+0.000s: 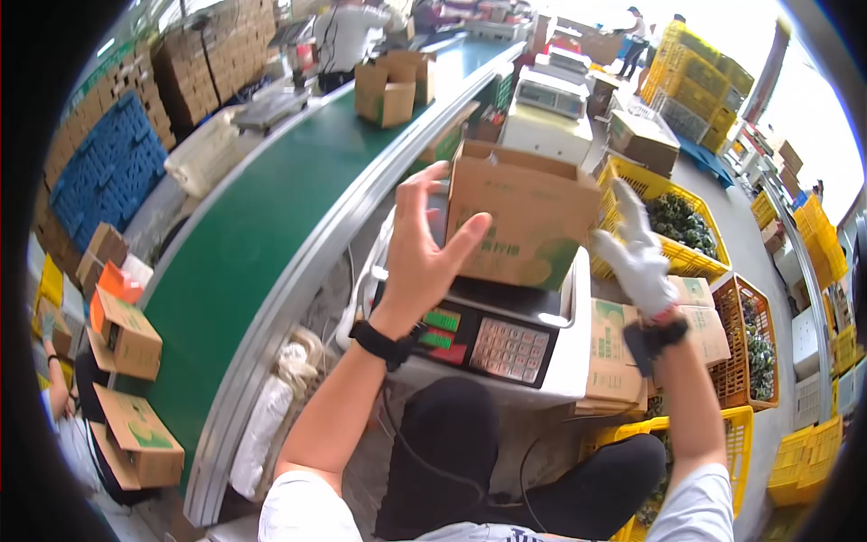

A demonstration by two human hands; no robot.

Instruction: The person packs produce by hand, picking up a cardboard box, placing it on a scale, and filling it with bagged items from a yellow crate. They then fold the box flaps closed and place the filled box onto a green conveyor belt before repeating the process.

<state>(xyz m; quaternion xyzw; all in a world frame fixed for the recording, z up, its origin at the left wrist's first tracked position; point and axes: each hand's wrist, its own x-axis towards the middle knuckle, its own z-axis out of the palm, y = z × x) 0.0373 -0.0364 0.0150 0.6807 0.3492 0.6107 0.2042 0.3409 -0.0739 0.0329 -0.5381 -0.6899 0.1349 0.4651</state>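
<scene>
A brown cardboard carton (524,212) with green print stands open-topped on a white electronic scale (510,348). The keypad and lit green display face me. At the carton's left side is my left hand (420,262), bare, thumb and fingers spread, the thumb overlapping the front panel in this view. My right hand (639,266) wears a white glove and is held just off the carton's right edge, its fingers apart. Neither hand is closed around anything. What lies inside the carton is hidden by its front wall.
A green conveyor belt (262,217) runs along my left, with small cartons (386,92) on it. Flattened cartons (614,348) lie right of the scale. Yellow crates (709,262) of dark green produce stand beyond. Another person's arm (59,384) shows at the far left.
</scene>
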